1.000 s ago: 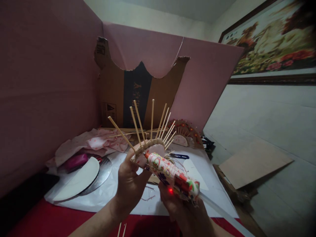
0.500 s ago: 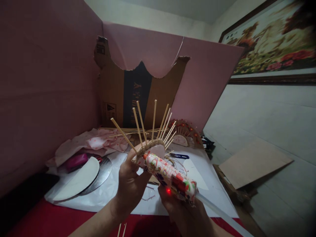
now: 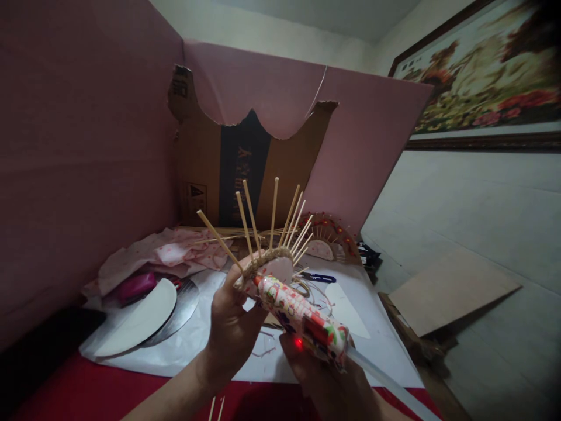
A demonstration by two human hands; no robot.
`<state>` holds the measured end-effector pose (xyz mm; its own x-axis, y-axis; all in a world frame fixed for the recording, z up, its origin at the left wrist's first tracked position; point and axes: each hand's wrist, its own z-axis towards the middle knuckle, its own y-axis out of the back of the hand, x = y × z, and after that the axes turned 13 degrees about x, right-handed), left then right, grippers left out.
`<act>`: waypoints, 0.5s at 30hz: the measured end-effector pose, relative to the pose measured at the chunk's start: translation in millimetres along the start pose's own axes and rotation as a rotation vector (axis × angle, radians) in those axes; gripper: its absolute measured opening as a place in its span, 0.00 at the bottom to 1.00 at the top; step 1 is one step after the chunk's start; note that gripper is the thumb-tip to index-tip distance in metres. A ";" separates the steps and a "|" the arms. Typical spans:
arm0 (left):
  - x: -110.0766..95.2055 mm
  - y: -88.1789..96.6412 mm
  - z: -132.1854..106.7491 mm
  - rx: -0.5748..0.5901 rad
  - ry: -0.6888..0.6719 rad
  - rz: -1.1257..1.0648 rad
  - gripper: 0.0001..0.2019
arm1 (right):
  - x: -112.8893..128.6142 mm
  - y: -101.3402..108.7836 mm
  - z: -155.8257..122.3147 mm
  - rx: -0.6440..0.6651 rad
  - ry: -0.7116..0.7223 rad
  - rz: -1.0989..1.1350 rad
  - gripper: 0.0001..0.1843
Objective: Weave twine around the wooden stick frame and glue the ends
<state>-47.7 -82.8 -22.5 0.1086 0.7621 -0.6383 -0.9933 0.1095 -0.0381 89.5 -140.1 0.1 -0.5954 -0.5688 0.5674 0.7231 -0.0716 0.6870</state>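
Observation:
My left hand grips a small half-round piece covered in pale fabric, its curved rim edged with braided twine. Several thin wooden sticks fan upward from that rim. In my right hand is a hot glue gun wrapped in patterned plastic, with a red light glowing on it. Its orange nozzle is at the left end of the half-round piece, near the twine; whether it touches I cannot tell. A long translucent glue stick runs out of the gun's back.
White sheeting covers the red table. At left lie a white half disc, a magenta object and crumpled dotted fabric. Behind stand cut cardboard and another fan-shaped piece; a blue-handled tool lies right.
The glue gun's nozzle has shifted very slightly left and down along the half-round piece. My left hand and the sticks stay nearly still.

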 end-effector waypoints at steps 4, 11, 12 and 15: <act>-1.8 -0.8 0.9 -0.010 0.022 0.000 0.22 | -3.0 -1.5 -2.3 -0.005 0.006 -0.016 0.12; 0.7 -0.8 -0.5 -0.007 0.005 -0.015 0.21 | -6.1 -2.1 -0.9 0.013 0.031 -0.038 0.16; 1.1 -0.7 -0.8 -0.008 0.006 -0.012 0.21 | -5.4 -1.5 -0.1 0.020 0.029 -0.036 0.16; 1.3 -0.6 -1.2 -0.018 0.012 -0.008 0.21 | -2.2 0.3 1.8 0.038 0.015 -0.008 0.20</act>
<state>-47.0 -82.7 -24.2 0.1164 0.7535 -0.6471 -0.9929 0.1043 -0.0572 90.4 -137.4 -0.1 -0.5959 -0.5804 0.5549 0.7042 -0.0455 0.7086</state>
